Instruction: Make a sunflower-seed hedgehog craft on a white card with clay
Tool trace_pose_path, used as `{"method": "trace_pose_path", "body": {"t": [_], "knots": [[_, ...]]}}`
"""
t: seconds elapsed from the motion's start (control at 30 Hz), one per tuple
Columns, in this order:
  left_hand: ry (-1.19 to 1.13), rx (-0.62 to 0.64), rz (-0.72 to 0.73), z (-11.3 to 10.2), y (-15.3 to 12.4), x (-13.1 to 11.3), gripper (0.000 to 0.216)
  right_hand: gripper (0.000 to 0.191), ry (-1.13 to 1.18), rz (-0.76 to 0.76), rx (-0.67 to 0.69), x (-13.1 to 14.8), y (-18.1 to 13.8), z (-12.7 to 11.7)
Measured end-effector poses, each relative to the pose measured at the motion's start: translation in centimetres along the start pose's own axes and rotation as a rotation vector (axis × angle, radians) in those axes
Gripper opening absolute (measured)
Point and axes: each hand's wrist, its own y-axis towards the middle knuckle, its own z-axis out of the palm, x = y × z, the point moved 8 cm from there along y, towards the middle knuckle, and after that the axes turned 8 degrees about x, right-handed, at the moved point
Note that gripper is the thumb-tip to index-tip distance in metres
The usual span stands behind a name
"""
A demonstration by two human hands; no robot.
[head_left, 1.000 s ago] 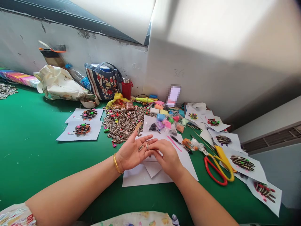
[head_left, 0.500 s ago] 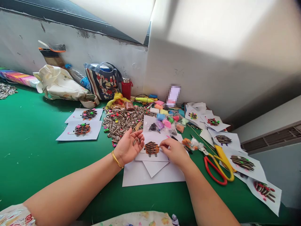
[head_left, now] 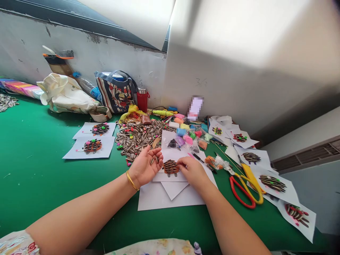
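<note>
Palm up, my left hand [head_left: 147,165] cups a few striped sunflower seeds [head_left: 154,161] with its fingers loosely curled. My right hand [head_left: 191,170] is closed in a pinch at the right edge of a clay hedgehog [head_left: 170,167]; the seed at its fingertips is mostly hidden. The hedgehog has an orange-brown body with grey feet, and seeds set across it as spines. It lies on a white sheet of paper [head_left: 158,178] stacked on other sheets. Behind my left hand spreads a heap of sunflower seeds [head_left: 138,136] mixed with coloured bits.
Scissors [head_left: 245,187] with red and yellow handles lie to the right, near a pen [head_left: 198,157]. Bagged coloured clay [head_left: 188,139] sits behind the paper. Hedgehog cards [head_left: 91,148] lie at left, with more cards [head_left: 273,182] along the right. Bags [head_left: 117,92] and a red flask [head_left: 142,101] stand by the wall.
My right hand has shifted slightly left, bringing its pinched fingertips against the hedgehog's right side; the seed there is now mostly covered. My left hand stays in place with its seeds.
</note>
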Motion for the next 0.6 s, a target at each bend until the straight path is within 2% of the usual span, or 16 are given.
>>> {"method": "trace_pose_path", "body": {"t": [0.4,0.6], "knots": [[0.005,0.018,-0.006,0.03,0.08,0.2,0.032,0.018,-0.135,-0.014,0.008,0.22,0.44,0.49],[0.017,0.027,-0.009,0.08,0.06,0.28,0.033,0.017,-0.13,-0.008,0.002,0.1,0.65,0.59]]}}
